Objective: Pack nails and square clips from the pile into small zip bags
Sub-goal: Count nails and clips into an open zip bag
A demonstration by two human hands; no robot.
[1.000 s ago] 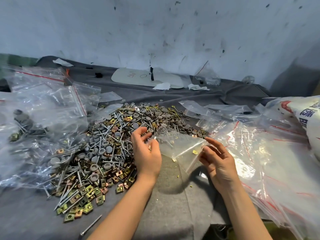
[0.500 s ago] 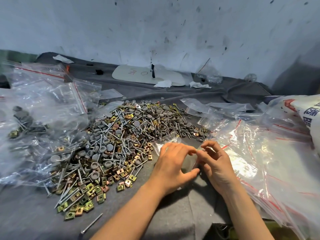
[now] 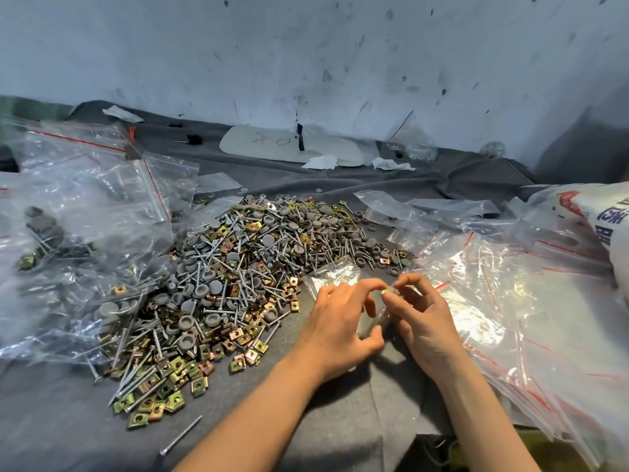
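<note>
Left hand [image 3: 335, 330] and right hand [image 3: 422, 321] both pinching a small clear bag [image 3: 369, 311], fingertips meeting on a clip [image 3: 385, 291], pile [image 3: 221, 284] lying just left, surface [image 3: 340, 430] grey

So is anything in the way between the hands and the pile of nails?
Nothing visible. The left hand and right hand hold a small zip bag right beside the pile, with only bare grey cloth between them.
</note>
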